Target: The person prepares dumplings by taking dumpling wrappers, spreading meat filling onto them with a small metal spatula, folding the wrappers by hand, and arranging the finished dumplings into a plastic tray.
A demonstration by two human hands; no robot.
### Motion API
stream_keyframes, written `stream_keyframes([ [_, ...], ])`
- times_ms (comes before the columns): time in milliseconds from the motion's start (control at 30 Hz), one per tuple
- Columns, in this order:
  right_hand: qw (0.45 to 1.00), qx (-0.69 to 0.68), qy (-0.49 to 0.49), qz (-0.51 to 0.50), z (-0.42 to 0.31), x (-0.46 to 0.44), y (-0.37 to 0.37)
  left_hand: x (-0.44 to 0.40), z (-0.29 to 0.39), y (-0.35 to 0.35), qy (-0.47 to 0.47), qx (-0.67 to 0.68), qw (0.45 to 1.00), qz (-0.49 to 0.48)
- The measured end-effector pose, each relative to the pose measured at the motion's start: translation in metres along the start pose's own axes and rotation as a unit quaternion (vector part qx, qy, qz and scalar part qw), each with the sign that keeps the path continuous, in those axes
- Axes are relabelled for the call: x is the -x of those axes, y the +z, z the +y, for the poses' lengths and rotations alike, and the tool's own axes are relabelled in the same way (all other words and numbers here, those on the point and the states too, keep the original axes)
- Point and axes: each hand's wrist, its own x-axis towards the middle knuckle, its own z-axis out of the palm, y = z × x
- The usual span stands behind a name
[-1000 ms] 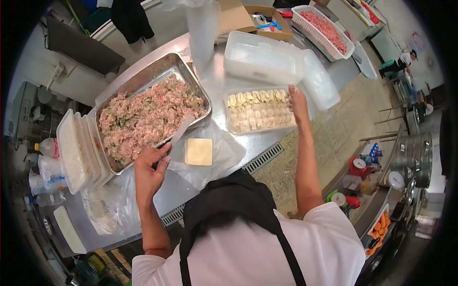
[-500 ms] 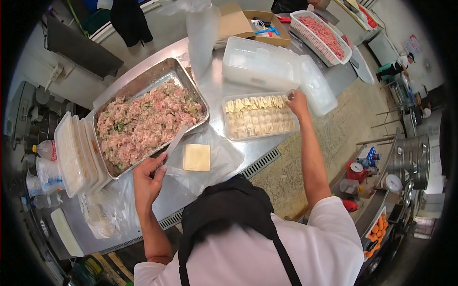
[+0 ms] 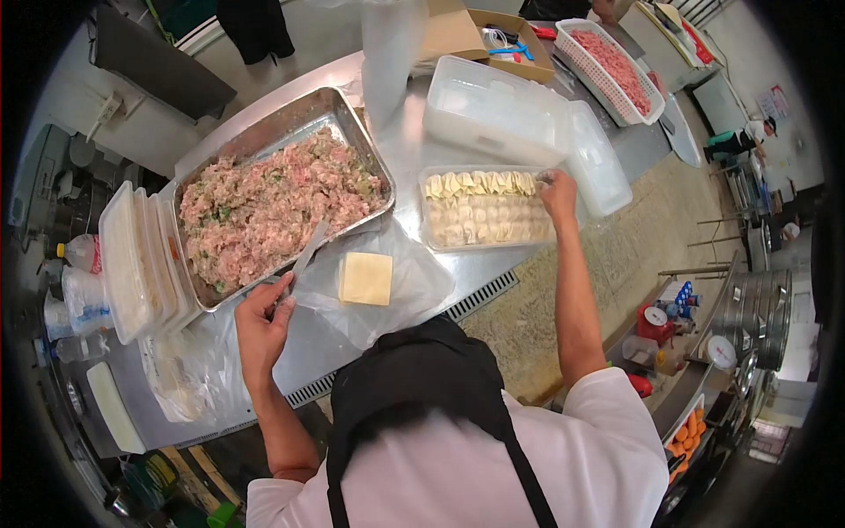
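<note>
My left hand (image 3: 264,321) is closed on the end of a thin, flat spatula (image 3: 310,250), whose tip lies at the near edge of a metal tray (image 3: 377,167) of minced meat filling (image 3: 273,207). Right of the spatula, a stack of square yellow wrappers (image 3: 366,279) rests on a clear plastic sheet (image 3: 422,282). My right hand (image 3: 560,195) reaches to the right end of a clear plastic container (image 3: 493,247) with rows of folded dumplings (image 3: 480,185). Its fingers are pinched together at the end of the far row; what is between them is hidden.
Lidded containers (image 3: 132,264) stand left of the meat tray. Behind the dumplings are an empty plastic box (image 3: 497,106) and a lid (image 3: 598,163). A white basket (image 3: 651,110) of minced meat and a cardboard box (image 3: 453,40) are farther back. Another person (image 3: 744,139) stands far right.
The view has shifted slightly. My left hand has drawn a little left with the spatula, which now points more steeply away from me. My right hand stays at the dumpling container's end.
</note>
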Motion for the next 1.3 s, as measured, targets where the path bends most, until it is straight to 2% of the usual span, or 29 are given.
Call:
stream_keyframes([
  [167, 0.995, -0.034, -0.060, 0.069, -0.009, 0.001, -0.015, 0.004, -0.007, -0.005, -0.011, 0.015, 1.000, 0.019],
  [300, 0.993, -0.012, -0.095, 0.067, -0.009, 0.003, -0.018, 0.004, -0.006, -0.004, -0.016, 0.016, 1.000, 0.021],
  [400, 0.993, -0.020, -0.112, 0.041, -0.006, 0.004, -0.017, 0.005, -0.009, -0.004, -0.010, 0.004, 1.000, 0.018],
  [467, 0.996, 0.001, -0.082, -0.020, -0.008, 0.005, -0.017, 0.005, -0.010, -0.004, -0.009, 0.005, 1.000, 0.020],
  [567, 0.990, -0.011, -0.139, -0.018, -0.015, 0.011, -0.020, 0.005, -0.009, -0.003, -0.009, 0.008, 1.000, 0.026],
  [867, 0.990, 0.007, -0.129, -0.055, -0.014, 0.018, -0.016, 0.007, -0.011, -0.005, -0.018, 0.002, 0.999, 0.032],
  [1300, 0.984, 0.067, -0.156, -0.045, -0.014, 0.032, 0.004, 0.008, -0.014, -0.004, -0.026, 0.005, 0.999, 0.031],
])
